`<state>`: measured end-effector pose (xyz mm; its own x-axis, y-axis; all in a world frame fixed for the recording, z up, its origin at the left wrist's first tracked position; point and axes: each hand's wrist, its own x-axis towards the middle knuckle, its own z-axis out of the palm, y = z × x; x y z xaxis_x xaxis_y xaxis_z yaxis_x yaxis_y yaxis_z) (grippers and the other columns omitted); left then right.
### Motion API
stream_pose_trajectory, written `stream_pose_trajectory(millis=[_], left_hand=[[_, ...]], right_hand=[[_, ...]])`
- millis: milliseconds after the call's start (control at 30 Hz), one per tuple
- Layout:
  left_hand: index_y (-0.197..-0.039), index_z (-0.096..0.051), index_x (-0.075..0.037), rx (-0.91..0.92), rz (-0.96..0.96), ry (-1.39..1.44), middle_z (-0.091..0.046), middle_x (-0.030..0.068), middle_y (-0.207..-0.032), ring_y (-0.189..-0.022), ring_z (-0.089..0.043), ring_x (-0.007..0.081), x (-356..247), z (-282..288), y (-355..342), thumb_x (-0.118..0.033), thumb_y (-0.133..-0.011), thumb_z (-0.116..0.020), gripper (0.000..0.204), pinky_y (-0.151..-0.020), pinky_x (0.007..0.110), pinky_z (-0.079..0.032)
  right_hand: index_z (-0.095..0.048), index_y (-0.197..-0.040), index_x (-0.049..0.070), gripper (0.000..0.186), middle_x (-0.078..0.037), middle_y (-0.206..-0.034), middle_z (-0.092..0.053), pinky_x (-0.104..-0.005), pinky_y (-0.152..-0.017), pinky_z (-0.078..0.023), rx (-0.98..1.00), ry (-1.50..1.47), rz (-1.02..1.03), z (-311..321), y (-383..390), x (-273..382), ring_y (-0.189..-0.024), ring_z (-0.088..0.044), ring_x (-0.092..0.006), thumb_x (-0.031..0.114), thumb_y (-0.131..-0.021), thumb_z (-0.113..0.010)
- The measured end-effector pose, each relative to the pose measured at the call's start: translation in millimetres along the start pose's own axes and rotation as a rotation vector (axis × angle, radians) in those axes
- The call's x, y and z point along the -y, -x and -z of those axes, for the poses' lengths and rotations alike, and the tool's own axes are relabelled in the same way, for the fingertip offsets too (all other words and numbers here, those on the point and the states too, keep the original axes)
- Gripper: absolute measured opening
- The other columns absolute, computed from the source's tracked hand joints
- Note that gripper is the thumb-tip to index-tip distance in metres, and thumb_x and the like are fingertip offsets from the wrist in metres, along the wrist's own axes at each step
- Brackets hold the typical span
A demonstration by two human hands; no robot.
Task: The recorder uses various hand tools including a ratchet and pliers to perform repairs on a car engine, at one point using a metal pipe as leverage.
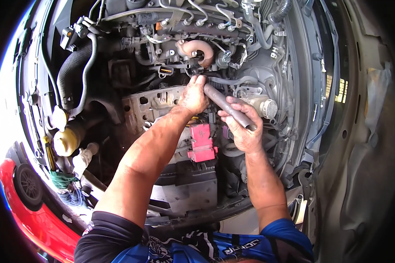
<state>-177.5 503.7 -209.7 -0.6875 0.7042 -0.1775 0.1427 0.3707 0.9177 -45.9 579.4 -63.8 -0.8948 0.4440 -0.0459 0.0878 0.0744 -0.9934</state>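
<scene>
1. The left forearm reaches diagonally up and inward; the left hand [194, 97] is back-up, its fingers pointing forward beside the upper end of the grey tube [226, 105]. What its fingertips close on is hidden, so I cannot tell its grip.
2. The right forearm stands nearly upright; the right hand [246, 136] is clamped around the tube's lower part, thumb and fingers on opposite sides.
3. The tube slants above the engine bay, right of the red cover's [202, 143] top, open end toward the person.
</scene>
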Motion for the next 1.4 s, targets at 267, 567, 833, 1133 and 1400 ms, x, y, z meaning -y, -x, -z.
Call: stream_pose_trajectory(millis=[267, 567, 833, 1133, 1400], left_hand=[[-0.121, -0.054, -0.005, 0.038, -0.003, -0.081, -0.054, 0.0237, -0.124, -0.117, -0.055, 0.0443, -3.3, 1.1, -4.0, -0.006, -0.072, -0.069, 0.051, -0.099, 0.05, -0.048], [-0.118, -0.055, -0.004, 0.028, -0.092, -0.162, -0.056, 0.0243, -0.119, -0.113, -0.056, 0.0445, 4.2, -0.2, -13.2, -0.009, -0.073, -0.07, 0.047, -0.095, 0.05, -0.049], [-0.12, -0.053, -0.004, 0.073, -0.111, -0.049, -0.056, 0.0261, -0.121, -0.113, -0.055, 0.0466, 6.0, 4.3, -22.6, -0.01, -0.079, -0.064, 0.042, -0.098, 0.052, -0.047], [-0.133, -0.045, 0.004, 0.014, 0.009, 0.086, -0.055, 0.0288, -0.13, -0.126, -0.052, 0.0432, -5.4, 0.5, -30.3, -0.008, -0.083, -0.059, 0.053, -0.107, 0.046, -0.043], [-0.152, -0.011, 0.005, -0.023, 0.184, 0.069, -0.021, 0.0323, -0.157, -0.144, -0.03, 0.0456, -7.0, -13.1, -26.4, -0.01, -0.085, -0.056, 0.083, -0.119, 0.048, -0.029]], right_hand=[[-0.057, -0.12, 0.003, 0.034, -0.019, -0.136, -0.056, -0.0337, -0.087, -0.059, -0.069, -0.148, -0.05, 12.6, 7.6, -14.8, -0.103, -0.069, -0.0262, -0.011, -0.089, -0.064], [-0.055, -0.124, 0.002, 0.036, -0.017, -0.138, -0.053, -0.0356, -0.092, -0.056, -0.097, -0.051, 0.042, 0.1, 15.6, -26.5, -0.105, -0.068, -0.0238, -0.01, -0.091, -0.062], [-0.06, -0.122, 0.0, 0.035, -0.017, -0.131, -0.06, -0.036, -0.096, -0.052, -0.12, 0.286, 0.118, -14.7, 4.1, -7.7, -0.116, -0.062, -0.0255, -0.001, -0.089, -0.071], [-0.063, -0.104, 0.001, 0.02, -0.011, -0.099, -0.071, -0.0358, -0.085, -0.054, -0.244, -0.005, 0.351, -24.5, -54.1, 8.3, -0.092, -0.068, -0.0222, -0.004, -0.085, -0.069], [-0.059, -0.094, 0.001, 0.015, -0.011, -0.094, -0.071, -0.0288, -0.079, -0.055, -0.274, -0.005, 0.315, -23.0, -67.8, -5.7, -0.085, -0.067, -0.0141, -0.008, -0.086, -0.069]])
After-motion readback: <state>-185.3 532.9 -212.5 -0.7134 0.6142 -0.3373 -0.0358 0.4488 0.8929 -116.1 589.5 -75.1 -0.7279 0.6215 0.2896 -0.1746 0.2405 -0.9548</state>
